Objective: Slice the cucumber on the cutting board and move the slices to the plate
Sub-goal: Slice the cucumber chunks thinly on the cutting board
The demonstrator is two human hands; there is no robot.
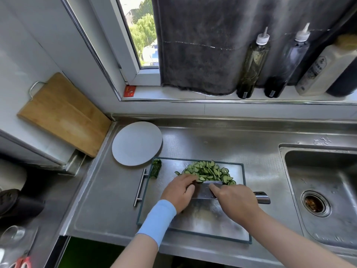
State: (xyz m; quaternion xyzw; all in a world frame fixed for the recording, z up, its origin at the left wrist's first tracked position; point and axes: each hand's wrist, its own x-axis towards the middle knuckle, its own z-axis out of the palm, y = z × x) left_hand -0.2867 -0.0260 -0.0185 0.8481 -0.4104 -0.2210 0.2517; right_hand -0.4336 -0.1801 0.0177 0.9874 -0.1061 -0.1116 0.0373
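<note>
A heap of thin cucumber slices (209, 172) lies at the far middle of the steel cutting board (170, 215). A dark green cucumber end piece (156, 168) rests at the board's far left corner. My right hand (234, 202) grips a steel cleaver (205, 190) lying nearly flat, its blade edge against the near side of the heap and its handle sticking out right. My left hand (178, 191), with a light blue wristband, rests beside the blade, fingertips touching the left end of the slices. A white plate (136, 143) sits bare just beyond the board's left corner.
A sink (320, 182) with a drain lies to the right. A wooden board (63, 113) leans against the left wall. Bottles (251, 60) stand on the windowsill behind. A dark pot (17, 202) and a glass (11, 235) sit lower left.
</note>
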